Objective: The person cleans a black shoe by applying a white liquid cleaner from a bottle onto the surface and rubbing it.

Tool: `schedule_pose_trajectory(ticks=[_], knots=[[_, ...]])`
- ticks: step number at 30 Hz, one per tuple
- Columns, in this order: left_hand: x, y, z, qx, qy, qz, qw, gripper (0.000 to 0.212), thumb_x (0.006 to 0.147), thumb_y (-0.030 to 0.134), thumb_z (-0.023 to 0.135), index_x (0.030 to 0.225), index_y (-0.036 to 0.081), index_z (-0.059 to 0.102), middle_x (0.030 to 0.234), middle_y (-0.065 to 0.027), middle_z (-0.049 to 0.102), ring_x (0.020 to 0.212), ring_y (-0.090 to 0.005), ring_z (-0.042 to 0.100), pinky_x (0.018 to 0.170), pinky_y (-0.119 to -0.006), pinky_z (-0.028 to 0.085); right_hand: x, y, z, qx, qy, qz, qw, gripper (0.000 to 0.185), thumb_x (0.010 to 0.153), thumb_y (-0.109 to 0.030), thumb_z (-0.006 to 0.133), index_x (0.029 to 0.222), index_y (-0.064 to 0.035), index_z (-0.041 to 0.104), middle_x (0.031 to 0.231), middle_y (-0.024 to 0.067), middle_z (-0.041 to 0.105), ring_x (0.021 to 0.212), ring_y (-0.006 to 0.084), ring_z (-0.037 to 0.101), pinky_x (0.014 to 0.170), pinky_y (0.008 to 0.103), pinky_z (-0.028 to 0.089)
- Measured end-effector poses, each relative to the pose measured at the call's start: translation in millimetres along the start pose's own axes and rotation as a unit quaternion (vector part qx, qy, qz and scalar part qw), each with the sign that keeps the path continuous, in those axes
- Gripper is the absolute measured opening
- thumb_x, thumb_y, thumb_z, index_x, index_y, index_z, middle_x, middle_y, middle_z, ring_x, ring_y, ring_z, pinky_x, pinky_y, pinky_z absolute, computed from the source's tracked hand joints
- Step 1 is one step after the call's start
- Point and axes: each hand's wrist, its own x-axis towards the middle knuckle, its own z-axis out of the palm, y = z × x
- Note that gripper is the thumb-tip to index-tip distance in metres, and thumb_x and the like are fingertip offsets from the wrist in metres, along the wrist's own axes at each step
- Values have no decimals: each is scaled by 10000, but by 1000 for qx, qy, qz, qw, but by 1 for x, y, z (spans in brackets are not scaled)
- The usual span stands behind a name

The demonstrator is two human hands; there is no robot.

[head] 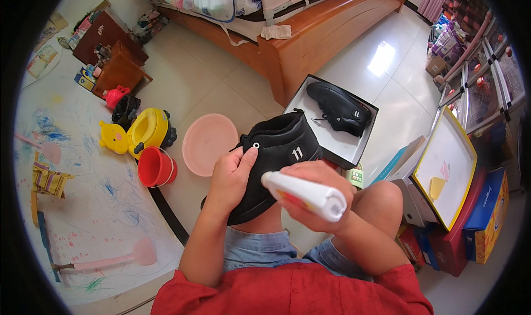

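A black leather-look shoe (286,136) with white marks on its side is tilted over my lap. My left hand (233,178) grips it near the laces, thumb beside a white eyelet. In my right hand (317,190) is a white plastic bottle (307,195) with a red and yellow label. Its narrow tip points left, close to the shoe's side; whether it touches I cannot tell. The matching black shoe (340,107) lies on its side in an open box (309,139) with a white inside and black rim, just beyond my hands.
A pink basin (210,145), a red bucket (157,165) and a yellow bear-shaped child's potty (147,128) stand to the left. A wooden bed frame (298,45) is ahead. At right are a yellow-rimmed drawing board (450,165) and a blue box (485,215). A wall with scribbles (108,215) is on the left.
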Motion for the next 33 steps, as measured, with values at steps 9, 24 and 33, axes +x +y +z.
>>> schedule_pose_trajectory(ticks=[9,24,33], knots=[[-2,6,2,-12,-3,-5,1000,365,1037,282,566,898,-47,642,712,-18,580,691,-85,489,634,-279,441,5,0,0,-52,76,56,994,340,718,5,814,1036,35,697,990,167,716,849,311,705,748,350,570],[-2,5,2,5,-9,3,1000,361,1036,283,566,901,-43,640,723,-25,588,700,-101,493,655,-293,450,4,4,-1,-73,57,29,995,413,702,-35,847,1078,29,688,999,165,720,871,324,705,775,365,571],[-2,5,7,-6,-7,16,1000,386,1038,291,560,853,-45,606,685,-34,528,677,-106,459,628,-302,427,5,1,3,-73,13,-2,997,392,707,-44,834,1065,18,687,991,158,719,864,320,704,752,350,571]])
